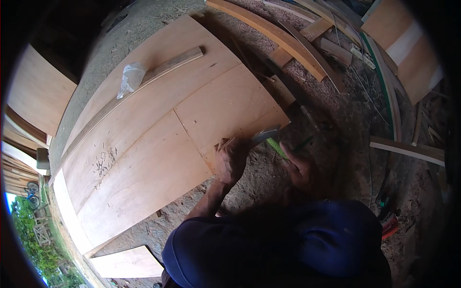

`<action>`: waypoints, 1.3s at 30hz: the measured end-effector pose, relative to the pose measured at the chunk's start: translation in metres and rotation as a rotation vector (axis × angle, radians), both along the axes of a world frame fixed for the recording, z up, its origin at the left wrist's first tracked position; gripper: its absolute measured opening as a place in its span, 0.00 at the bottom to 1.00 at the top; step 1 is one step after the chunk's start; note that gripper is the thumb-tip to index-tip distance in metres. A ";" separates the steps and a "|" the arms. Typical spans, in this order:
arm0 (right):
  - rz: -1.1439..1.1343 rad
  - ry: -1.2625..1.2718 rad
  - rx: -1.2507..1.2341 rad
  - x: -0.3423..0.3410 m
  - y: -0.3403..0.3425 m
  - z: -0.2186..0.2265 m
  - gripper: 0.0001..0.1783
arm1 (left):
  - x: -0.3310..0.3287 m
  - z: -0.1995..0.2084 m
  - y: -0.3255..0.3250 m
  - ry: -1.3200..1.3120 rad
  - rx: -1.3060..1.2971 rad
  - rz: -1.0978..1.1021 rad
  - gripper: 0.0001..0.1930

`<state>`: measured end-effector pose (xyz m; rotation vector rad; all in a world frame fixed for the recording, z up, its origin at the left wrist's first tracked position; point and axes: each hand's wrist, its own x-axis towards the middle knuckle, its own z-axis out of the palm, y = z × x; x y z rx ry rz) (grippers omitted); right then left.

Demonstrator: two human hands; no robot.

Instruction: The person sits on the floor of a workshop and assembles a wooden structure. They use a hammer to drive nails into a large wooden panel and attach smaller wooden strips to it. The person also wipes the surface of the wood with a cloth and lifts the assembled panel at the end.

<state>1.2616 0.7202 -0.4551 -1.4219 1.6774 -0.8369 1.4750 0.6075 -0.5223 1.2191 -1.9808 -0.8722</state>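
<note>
My left hand is closed at the near right edge of a large plywood panel, its fingers bent together. Whatever it pinches is too small or hidden to make out. In my right hand is a hammer with a bright green handle. Its grey metal head is slightly blurred, beside the left fingers and over the panel's corner. A scatter of nails lies on the panel's left part. Farther up, a long wooden strip crosses it, with a clear plastic bag against the strip.
Curved timber pieces and offcuts lie at the far right on shavings-covered ground. Plywood sheets stand at the upper right, and another at the left. A small board lies near my left side. A red object is by my right side.
</note>
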 end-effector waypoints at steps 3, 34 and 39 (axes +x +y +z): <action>0.023 0.069 -0.154 -0.003 0.002 -0.010 0.29 | -0.002 -0.007 0.001 -0.027 -0.039 0.050 0.07; 0.346 0.470 -0.097 -0.003 -0.023 0.032 0.33 | 0.021 -0.004 0.016 -0.349 -0.117 0.014 0.32; 0.294 0.339 -0.249 0.001 -0.022 0.054 0.34 | 0.024 -0.002 0.014 -0.365 -0.138 0.024 0.30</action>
